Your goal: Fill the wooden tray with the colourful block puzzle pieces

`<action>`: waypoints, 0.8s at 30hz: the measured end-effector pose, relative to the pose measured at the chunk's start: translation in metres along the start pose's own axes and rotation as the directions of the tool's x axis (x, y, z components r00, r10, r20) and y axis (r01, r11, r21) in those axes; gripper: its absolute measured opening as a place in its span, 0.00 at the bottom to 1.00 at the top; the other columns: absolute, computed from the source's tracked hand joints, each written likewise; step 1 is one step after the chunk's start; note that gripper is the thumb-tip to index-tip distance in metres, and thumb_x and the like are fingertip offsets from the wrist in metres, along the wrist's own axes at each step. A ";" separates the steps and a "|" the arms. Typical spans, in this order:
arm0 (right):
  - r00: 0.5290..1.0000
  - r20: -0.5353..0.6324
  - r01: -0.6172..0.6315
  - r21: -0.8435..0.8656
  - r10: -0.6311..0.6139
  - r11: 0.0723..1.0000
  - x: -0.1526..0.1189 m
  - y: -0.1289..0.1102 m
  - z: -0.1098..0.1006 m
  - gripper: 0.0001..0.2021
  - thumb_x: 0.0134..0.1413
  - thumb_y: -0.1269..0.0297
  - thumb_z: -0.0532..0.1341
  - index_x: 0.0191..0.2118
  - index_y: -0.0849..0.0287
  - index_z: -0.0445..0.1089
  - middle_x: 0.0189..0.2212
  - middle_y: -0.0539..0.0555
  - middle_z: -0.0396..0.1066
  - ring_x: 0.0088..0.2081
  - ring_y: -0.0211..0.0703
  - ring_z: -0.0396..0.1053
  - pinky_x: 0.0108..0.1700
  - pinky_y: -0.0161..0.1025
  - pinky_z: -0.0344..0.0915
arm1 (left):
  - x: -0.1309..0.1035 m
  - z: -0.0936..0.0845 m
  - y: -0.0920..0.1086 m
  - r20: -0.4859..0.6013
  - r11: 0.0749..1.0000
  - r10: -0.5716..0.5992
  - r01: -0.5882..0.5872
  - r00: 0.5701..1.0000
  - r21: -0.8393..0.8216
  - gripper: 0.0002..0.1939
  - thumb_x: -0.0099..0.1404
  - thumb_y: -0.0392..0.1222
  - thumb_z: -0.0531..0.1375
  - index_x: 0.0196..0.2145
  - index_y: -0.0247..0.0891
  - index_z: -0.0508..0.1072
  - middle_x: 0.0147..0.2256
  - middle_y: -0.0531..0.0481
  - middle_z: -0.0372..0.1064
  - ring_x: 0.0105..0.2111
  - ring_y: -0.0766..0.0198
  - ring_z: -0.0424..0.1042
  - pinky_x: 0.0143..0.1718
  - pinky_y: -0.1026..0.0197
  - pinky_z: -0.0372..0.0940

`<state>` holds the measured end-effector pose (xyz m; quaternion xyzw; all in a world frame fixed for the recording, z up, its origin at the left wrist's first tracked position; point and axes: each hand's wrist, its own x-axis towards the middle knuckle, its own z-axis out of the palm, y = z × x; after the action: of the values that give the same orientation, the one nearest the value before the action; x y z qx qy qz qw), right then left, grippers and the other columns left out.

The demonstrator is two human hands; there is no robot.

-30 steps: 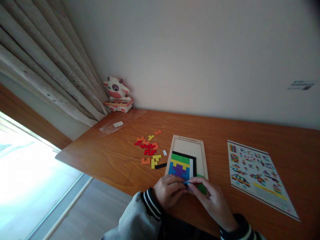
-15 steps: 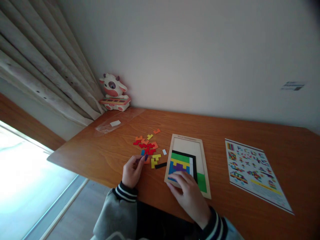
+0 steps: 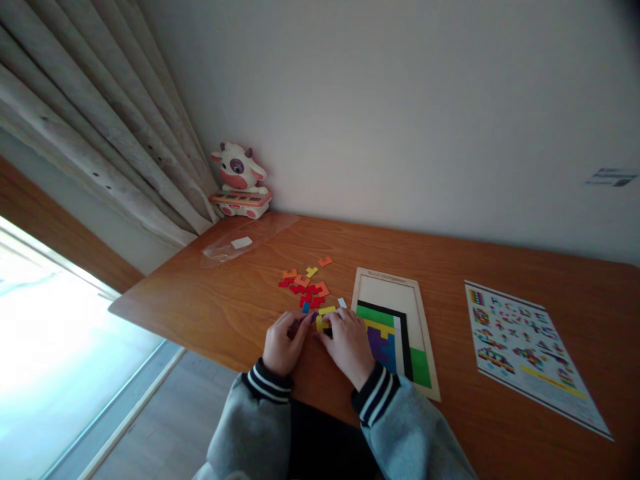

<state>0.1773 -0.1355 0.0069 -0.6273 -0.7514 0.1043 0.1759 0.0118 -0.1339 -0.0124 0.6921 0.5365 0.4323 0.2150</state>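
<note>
My left hand (image 3: 283, 343) is closed in a pinch on a purple puzzle piece (image 3: 313, 317), which its fingers mostly cover. Close beside it, my right hand (image 3: 349, 341) has its fingertips curled down over the table at a yellow piece (image 3: 319, 325); what it grips, if anything, is hidden. Another yellow piece (image 3: 327, 310) and a blue piece (image 3: 305, 307) lie just beyond the fingers. Right of my right hand is a wooden puzzle tray (image 3: 433, 373), part-filled with green, yellow, purple, blue, white and black pieces. My right hand and sleeve cover its lower left part.
Several red pieces (image 3: 313, 291) and orange pieces (image 3: 302, 281) lie loose behind my hands, near a white piece (image 3: 342, 303). A printed sheet (image 3: 533, 347) lies at the right. Farther back are a clear plastic bag (image 3: 220, 252) and a cow toy with a keyboard (image 3: 240, 180).
My right hand has moved left from over the tray to the loose pieces beside my left hand. My left hand still holds the purple piece. The whole view has shifted slightly.
</note>
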 end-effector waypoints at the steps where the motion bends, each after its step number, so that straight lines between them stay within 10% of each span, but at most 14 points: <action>1: 1.000 0.021 -0.015 0.011 0.014 1.000 0.001 0.000 0.000 0.10 0.53 0.61 0.67 0.42 0.57 0.74 0.43 0.58 0.74 0.49 0.55 0.69 0.49 0.48 0.64 | 0.000 0.000 0.001 0.000 1.000 0.003 -0.003 1.000 0.000 0.16 0.69 0.51 0.57 0.38 0.36 0.77 0.32 0.47 0.74 0.27 0.66 0.69 0.31 0.65 0.65; 24: 0.984 0.071 0.164 0.012 -0.164 0.986 0.018 -0.005 0.002 0.07 0.61 0.67 0.59 0.42 0.58 0.73 0.42 0.57 0.72 0.47 0.49 0.68 0.53 0.48 0.60 | 0.000 0.001 -0.007 -0.053 0.999 -0.006 0.008 0.999 0.047 0.14 0.68 0.50 0.59 0.38 0.37 0.77 0.32 0.49 0.76 0.28 0.65 0.72 0.32 0.65 0.68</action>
<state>0.1691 -0.1185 0.0094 -0.5586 -0.8060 0.1142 0.1590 0.0092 -0.1311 -0.0182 0.6835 0.5545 0.4367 0.1860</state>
